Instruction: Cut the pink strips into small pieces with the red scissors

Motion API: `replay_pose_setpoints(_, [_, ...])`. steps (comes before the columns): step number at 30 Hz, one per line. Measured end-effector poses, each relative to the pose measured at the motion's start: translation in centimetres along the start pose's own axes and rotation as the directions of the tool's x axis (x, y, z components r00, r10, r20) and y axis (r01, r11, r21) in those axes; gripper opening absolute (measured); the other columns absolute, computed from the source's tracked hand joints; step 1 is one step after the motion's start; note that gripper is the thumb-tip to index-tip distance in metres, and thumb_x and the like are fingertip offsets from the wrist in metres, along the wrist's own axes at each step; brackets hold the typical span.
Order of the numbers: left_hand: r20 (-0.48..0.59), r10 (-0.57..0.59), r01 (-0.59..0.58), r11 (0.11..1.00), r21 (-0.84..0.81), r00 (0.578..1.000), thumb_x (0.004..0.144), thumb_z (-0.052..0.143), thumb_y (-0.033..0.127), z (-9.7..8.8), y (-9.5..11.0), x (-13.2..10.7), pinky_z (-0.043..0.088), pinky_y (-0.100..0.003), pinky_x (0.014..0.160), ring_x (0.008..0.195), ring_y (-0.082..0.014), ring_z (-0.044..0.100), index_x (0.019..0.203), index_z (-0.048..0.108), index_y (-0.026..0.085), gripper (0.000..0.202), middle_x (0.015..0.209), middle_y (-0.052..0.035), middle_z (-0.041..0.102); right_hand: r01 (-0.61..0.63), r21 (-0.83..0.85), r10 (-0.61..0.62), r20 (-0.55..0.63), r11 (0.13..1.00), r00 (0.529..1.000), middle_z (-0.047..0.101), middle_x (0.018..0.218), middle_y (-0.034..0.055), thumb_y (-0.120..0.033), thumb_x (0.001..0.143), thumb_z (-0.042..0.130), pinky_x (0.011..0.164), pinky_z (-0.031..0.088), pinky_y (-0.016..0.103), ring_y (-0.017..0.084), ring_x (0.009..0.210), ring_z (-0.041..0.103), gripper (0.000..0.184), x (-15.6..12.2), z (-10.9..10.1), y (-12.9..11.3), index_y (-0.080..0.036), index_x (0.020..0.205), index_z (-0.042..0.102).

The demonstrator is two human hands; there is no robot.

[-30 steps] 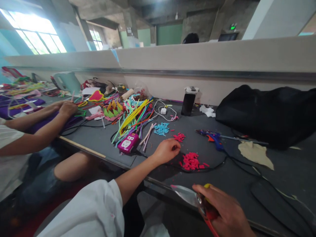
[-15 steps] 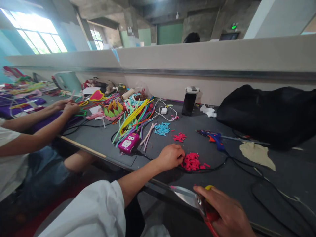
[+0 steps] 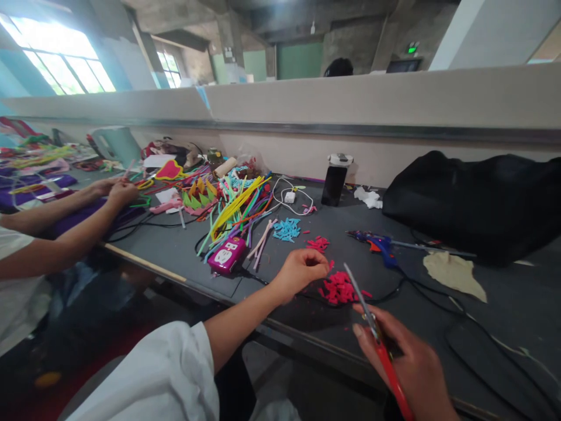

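My left hand (image 3: 303, 270) is pinched shut on a small red piece (image 3: 331, 265) that sticks out past the fingertips. Just below it lies a pile of short red pieces (image 3: 339, 287) on the dark table. My right hand (image 3: 407, 354) is wrapped round red-handled scissors (image 3: 372, 324), whose blades point up and left beside the pile. Farther back sit a smaller heap of red pieces (image 3: 318, 243) and a heap of blue pieces (image 3: 287, 230).
A blue glue gun (image 3: 381, 244) with its black cord lies to the right, near a black bag (image 3: 473, 204). A purple power socket (image 3: 228, 255) and colourful pipe cleaners (image 3: 239, 207) are at left. Beyond them, a co-worker's hands (image 3: 116, 190) are busy.
My left hand has lifted off the red pile with a red piece in its fingertips. My right hand has raised the scissors and turned their blades upward.
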State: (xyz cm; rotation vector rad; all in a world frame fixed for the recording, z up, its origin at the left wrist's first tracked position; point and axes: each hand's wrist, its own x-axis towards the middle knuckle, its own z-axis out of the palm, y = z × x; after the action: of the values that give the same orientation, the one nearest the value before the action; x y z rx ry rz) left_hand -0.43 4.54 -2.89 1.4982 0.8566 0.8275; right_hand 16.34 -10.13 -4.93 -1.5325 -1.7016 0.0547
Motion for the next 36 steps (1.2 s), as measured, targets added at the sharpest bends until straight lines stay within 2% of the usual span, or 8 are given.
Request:
replay_pose_setpoints(2, [0.047,-0.036,0.043,0.984,-0.175,0.998,0.068,0.066,0.027,0.5,0.4,-0.7,0.036,-0.021,0.056,0.055,-0.0073,0.046,0.071,0.062,0.014,0.014,0.063,0.0021,0.056,-0.116,0.026,0.117,-0.023,0.993,0.993,0.075,0.084,0.0021,-0.045,0.082,0.059,0.061,0.056,0.02,0.015,0.066,0.071,0.031,0.8,0.0,-0.2,-0.019,0.097,0.068])
replay_pose_setpoints(5, [0.134,-0.025,0.059,0.965,-0.255,0.991,0.066,0.067,0.024,1.4,0.7,-1.7,0.037,-0.021,0.058,0.055,-0.007,0.047,0.07,0.06,0.013,0.014,0.063,0.0021,0.056,-0.275,0.105,0.273,0.029,0.956,0.961,0.072,0.071,0.0007,-0.053,0.08,0.059,0.055,0.055,0.022,0.016,0.059,0.069,0.038,1.7,0.1,-0.4,-0.02,0.096,0.068])
replay_pose_setpoints(8, [0.184,0.052,-0.029,0.992,-0.125,0.982,0.067,0.064,0.021,2.1,0.8,-2.6,0.037,-0.02,0.057,0.058,-0.0075,0.046,0.068,0.061,0.013,0.008,0.063,0.0012,0.056,-0.393,0.195,0.375,0.124,0.898,0.919,0.069,0.064,-0.001,-0.056,0.08,0.058,0.045,0.052,0.022,0.015,0.051,0.066,0.043,2.2,0.5,-0.5,-0.019,0.102,0.065])
replay_pose_setpoints(10, [0.184,0.118,-0.121,0.993,0.008,0.976,0.065,0.063,0.017,2.3,1.0,-2.9,0.036,-0.019,0.056,0.059,-0.0077,0.046,0.068,0.061,0.013,0.005,0.065,0.0011,0.057,-0.431,0.207,0.414,0.119,0.878,0.902,0.07,0.069,0.0006,-0.059,0.078,0.058,0.042,0.051,0.022,0.016,0.051,0.066,0.048,2.4,0.8,-0.6,-0.019,0.104,0.062])
replay_pose_setpoints(16, [0.166,0.254,-0.279,0.948,0.152,0.953,0.064,0.059,0.015,2.7,1.3,-3.3,0.036,-0.02,0.055,0.057,-0.0083,0.045,0.063,0.056,0.014,0.002,0.063,0.0018,0.053,-0.297,0.103,0.306,-0.087,0.949,0.948,0.072,0.087,0.0041,-0.056,0.077,0.061,0.059,0.056,0.025,0.018,0.066,0.07,0.042,2.9,1.3,-0.9,-0.021,0.099,0.061])
replay_pose_setpoints(22, [0.157,0.225,-0.26,0.93,0.259,0.962,0.065,0.061,0.017,3.0,0.6,-3.3,0.034,-0.02,0.054,0.056,-0.008,0.045,0.063,0.057,0.015,0.005,0.061,0.0026,0.053,-0.25,0.071,0.257,-0.114,0.966,0.96,0.072,0.094,0.0038,-0.049,0.08,0.061,0.067,0.056,0.025,0.017,0.076,0.071,0.037,2.6,1.5,-0.6,-0.021,0.105,0.057])
replay_pose_setpoints(29, [0.151,0.172,-0.213,0.923,0.319,0.973,0.068,0.063,0.021,2.9,0.9,-3.4,0.035,-0.02,0.054,0.057,-0.0085,0.048,0.069,0.06,0.015,0.007,0.065,0.0022,0.056,-0.302,0.073,0.309,-0.113,0.951,0.945,0.071,0.092,0.0044,-0.049,0.078,0.06,0.067,0.055,0.026,0.018,0.075,0.07,0.039,3.1,1.4,-0.5,-0.02,0.104,0.058])
replay_pose_setpoints(36, [0.142,0.286,-0.319,0.86,0.398,0.948,0.071,0.059,0.019,2.8,1.0,-3.5,0.036,-0.021,0.056,0.06,-0.0103,0.049,0.068,0.058,0.016,0.004,0.066,0.0007,0.055,-0.357,0.184,0.371,-0.051,0.916,0.927,0.071,0.088,0.0038,-0.05,0.077,0.064,0.065,0.055,0.028,0.019,0.072,0.07,0.042,3.4,1.5,-0.4,-0.02,0.106,0.057])
